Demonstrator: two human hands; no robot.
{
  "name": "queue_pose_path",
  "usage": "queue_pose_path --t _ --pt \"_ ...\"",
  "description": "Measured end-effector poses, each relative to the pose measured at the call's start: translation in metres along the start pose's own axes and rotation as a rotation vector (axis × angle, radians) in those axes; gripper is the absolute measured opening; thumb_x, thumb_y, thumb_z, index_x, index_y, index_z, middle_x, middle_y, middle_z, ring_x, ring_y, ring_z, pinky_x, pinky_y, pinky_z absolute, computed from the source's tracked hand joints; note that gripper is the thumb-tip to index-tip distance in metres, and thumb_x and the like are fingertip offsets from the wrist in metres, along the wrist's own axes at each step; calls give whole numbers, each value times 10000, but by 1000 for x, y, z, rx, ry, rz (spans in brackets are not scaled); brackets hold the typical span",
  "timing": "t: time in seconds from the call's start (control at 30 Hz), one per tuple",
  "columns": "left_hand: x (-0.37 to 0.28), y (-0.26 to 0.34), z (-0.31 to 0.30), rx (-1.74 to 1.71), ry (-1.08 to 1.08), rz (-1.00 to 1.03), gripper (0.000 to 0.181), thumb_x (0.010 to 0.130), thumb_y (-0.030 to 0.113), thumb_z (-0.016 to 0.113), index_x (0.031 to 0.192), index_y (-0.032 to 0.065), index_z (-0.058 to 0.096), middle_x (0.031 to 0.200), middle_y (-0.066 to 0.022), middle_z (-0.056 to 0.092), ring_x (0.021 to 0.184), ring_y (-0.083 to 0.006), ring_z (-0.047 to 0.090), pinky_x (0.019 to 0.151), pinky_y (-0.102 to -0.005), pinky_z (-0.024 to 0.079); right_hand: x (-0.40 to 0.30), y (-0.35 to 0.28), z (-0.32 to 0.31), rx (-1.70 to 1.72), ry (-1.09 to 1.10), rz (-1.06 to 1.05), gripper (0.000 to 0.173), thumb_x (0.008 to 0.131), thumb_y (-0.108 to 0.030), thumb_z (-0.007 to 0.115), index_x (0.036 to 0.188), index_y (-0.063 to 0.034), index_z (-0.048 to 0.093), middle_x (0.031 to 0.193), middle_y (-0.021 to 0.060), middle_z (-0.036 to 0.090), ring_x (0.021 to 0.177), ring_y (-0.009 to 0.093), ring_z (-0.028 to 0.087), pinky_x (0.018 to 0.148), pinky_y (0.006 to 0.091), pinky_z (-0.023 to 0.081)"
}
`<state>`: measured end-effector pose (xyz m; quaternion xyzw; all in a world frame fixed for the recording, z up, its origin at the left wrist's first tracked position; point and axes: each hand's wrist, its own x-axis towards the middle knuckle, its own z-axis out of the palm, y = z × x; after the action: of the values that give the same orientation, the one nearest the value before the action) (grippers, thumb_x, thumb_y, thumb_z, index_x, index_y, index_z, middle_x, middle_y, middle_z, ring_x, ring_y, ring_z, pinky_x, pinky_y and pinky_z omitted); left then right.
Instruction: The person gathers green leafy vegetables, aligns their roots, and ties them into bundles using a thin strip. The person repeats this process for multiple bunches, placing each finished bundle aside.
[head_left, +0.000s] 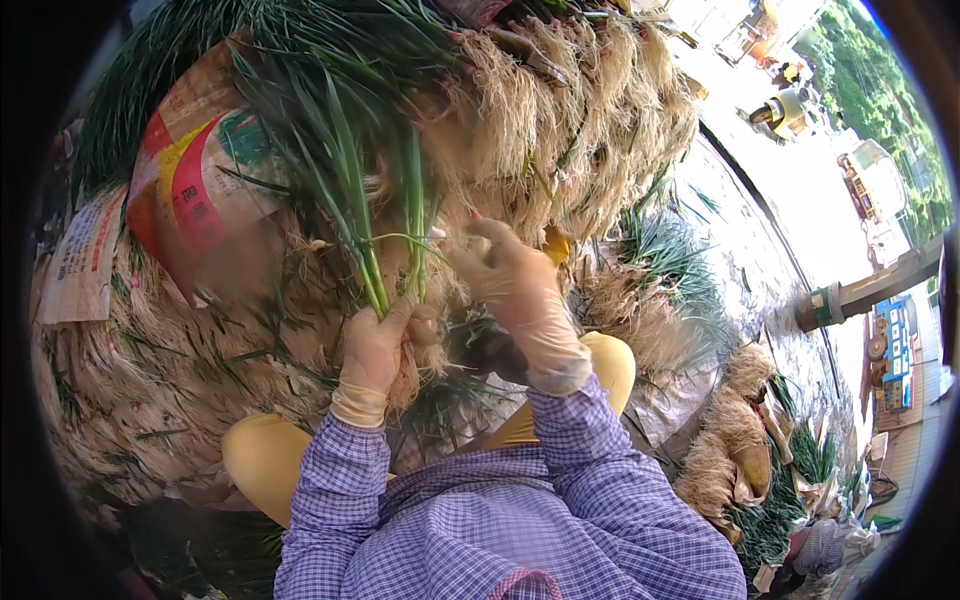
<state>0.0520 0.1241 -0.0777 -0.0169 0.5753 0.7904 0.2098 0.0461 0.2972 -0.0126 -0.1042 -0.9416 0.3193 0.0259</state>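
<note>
My left hand (379, 341), in a thin pale glove, is closed around a few green garlic or scallion stalks (373, 277). Their leaves point up and away, and pale stringy roots (405, 379) hang below the fist. My right hand (506, 277), gloved too, is raised just right of the stalks and blurred by motion. A thin yellow-green leaf (397, 237) bends across the stalks towards its fingertips; whether they pinch it cannot be told. Beyond both hands rises a large heap of the same plants, its tangled roots (517, 112) facing me.
A printed woven sack (199, 180) lies on the heap at left. Loose roots and leaf scraps (225, 375) cover the left side. More bundles (660, 292) lie to the right, near a grey post (862, 296). A blue truck (892, 352) and a person (821, 547) are farther right.
</note>
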Motion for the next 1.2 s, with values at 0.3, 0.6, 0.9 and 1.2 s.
queue_pose_path --t 0.3,0.6,0.9,1.2 --pt "-6 17 -25 86 134 205 291 963 185 484 1091 -54 590 746 -23 538 679 -108 478 627 -245 410 7 92 40 -221 19 111 321 846 -371 594 904 -55 615 813 179 660 760 350 642 675 424 500" --pt "13 -6 -12 124 22 10 196 879 155 627 929 -33 650 679 -28 596 562 -68 504 494 -196 388 -54 29 92 265 -127 -164 299 839 -343 604 998 -91 622 759 204 625 707 371 627 648 411 509" --pt "-12 12 -4 -122 76 -95 245 892 234 602 850 -2 656 621 -15 572 494 -90 478 474 -202 380 -3 0 43 1039 -573 211 355 905 -279 615 1074 32 588 693 22 596 493 65 475 432 209 382" --pt "-15 11 -4 -361 61 -182 338 944 293 519 840 -19 597 591 -13 488 476 -101 475 439 -226 405 -2 15 85 1215 -356 175 388 959 -353 503 815 -5 592 555 9 507 396 70 396 364 201 292"
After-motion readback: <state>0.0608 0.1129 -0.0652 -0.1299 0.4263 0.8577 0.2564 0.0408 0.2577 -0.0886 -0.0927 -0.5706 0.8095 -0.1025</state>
